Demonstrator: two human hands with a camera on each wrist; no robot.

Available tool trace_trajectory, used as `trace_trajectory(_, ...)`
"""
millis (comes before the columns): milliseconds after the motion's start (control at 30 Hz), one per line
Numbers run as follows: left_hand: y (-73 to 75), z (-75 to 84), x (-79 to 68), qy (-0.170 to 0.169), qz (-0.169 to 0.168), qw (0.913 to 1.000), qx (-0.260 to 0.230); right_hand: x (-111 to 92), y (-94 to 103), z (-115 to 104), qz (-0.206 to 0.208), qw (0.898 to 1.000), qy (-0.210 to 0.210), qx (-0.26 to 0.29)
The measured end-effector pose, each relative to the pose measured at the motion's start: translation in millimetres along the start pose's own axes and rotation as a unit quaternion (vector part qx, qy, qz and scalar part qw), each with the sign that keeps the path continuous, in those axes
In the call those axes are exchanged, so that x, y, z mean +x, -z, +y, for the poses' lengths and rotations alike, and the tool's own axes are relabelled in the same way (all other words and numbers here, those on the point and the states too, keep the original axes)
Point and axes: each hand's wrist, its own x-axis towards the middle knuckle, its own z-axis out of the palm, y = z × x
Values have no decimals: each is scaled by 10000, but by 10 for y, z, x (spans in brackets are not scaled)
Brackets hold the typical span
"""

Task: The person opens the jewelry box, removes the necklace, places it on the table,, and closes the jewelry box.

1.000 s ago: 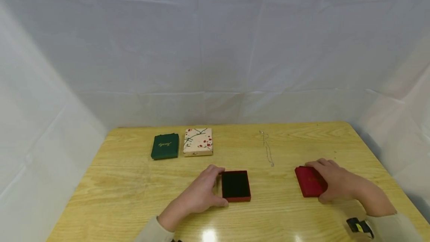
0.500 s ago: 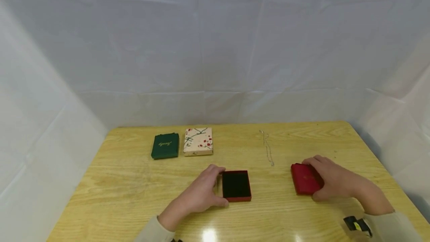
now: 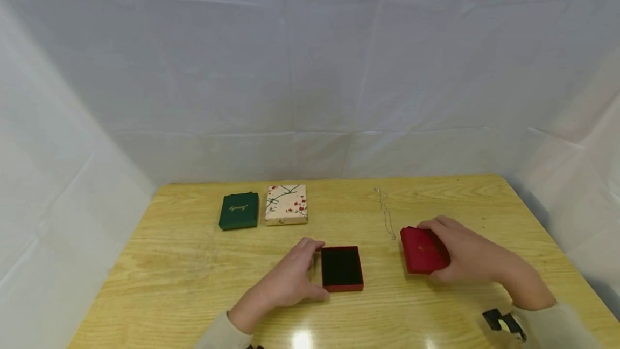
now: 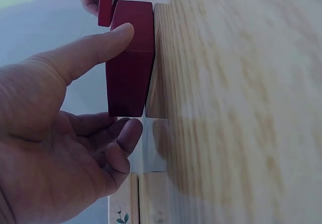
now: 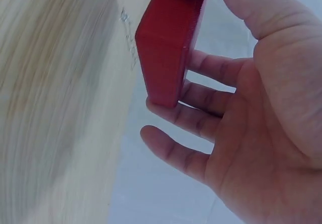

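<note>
I log right hand (image 3: pixel 467 255) gripping red lid (image 3: pixel 419 252), raised off the table (image 3: pixel 174 279); left hand (image 3: pixel 293 278) holding open red box (image 3: pixel 344 287) on it. Surface: yellow wood grain, bearing silver chain (image 3: pixel 386 215), green box (image 3: pixel 239 213), floral box (image 3: pixel 286 205). Room: creased white sheeting (image 3: pixel 315 69), three sides.

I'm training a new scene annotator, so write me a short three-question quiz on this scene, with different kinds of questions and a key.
1. Multiple choice: what does the right hand hold?
A) the thin chain
B) the red lid
C) nothing

2. True or false: in the head view, the green box lies to the left of the flowered box.

3. Fill in the missing word: the left hand is at the open red box, whose inside looks ____.

Key: 1. B. 2. True. 3. black.
</note>
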Motion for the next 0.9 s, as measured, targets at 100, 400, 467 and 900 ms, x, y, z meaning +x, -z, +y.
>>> trace_trajectory(100,4,-7,4,28,-32,10000,-35,54,-17,-65,3,10000,40,1)
trace_trajectory(400,8,-6,6,133,-60,9998,-121,272,-144,-260,17,9994,322,-119)
trace_trajectory(467,6,-9,3,134,-46,9998,-112,327,-177,-326,1,9992,388,-135)
trace_trajectory(900,-15,-10,17,7,109,9999,-24,597,-371,-689,82,9957,883,-255)
